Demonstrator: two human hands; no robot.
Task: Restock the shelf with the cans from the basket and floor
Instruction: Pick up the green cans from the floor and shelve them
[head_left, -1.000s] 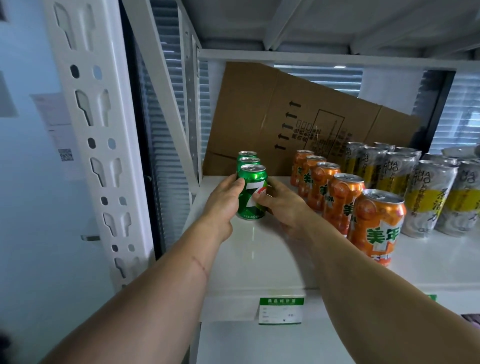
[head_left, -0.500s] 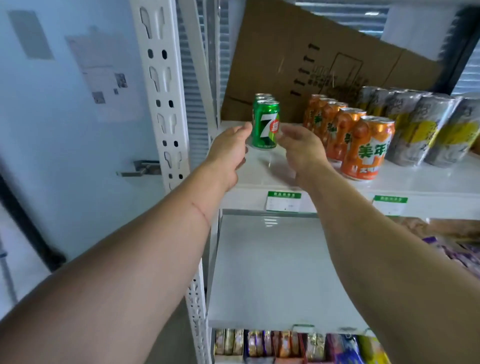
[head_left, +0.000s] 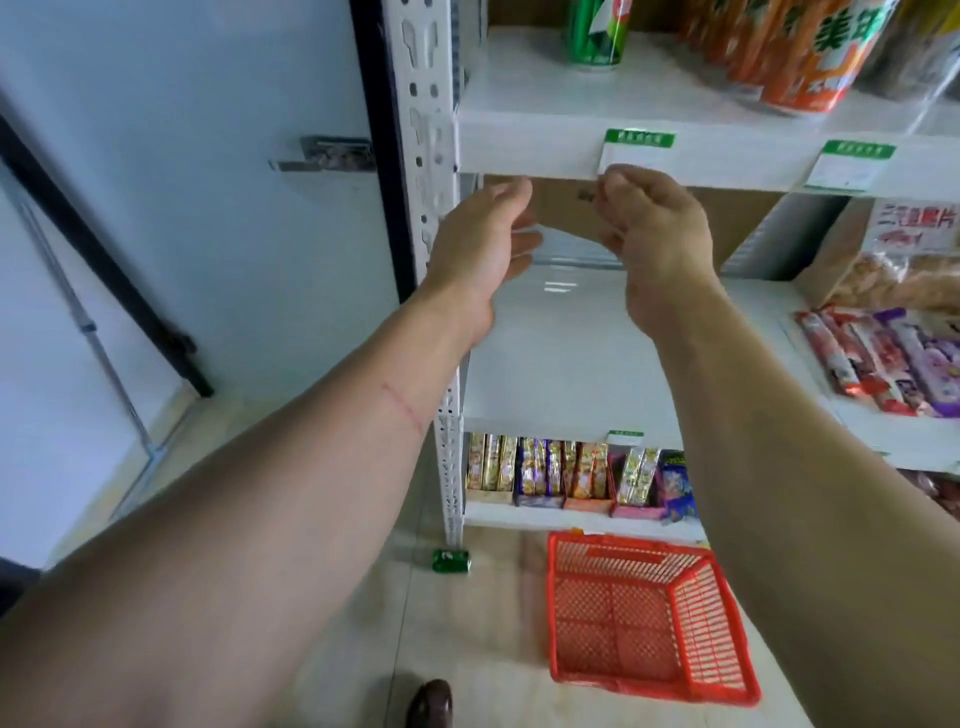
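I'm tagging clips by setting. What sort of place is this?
Probably a small shop or a mock-up of one: white shelving with price labels on its edge, drink cans and snack packs in rows, a red shopping basket on the floor.

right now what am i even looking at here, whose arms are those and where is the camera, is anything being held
The camera is worn on a person's head and looks forward and down, so the two bare arms reaching out are that person's own. There is no machine. The left hand and the right hand hang in front of a white shelf, fingers loosely curled, holding nothing. On that shelf stand a green can and, further right, orange cans. Lower shelves carry packaged snacks. On the floor sits a red basket, which looks empty, and beside the shelf's white post lies one green can on its side, not yet shelved. A dark shoe shows at the bottom.
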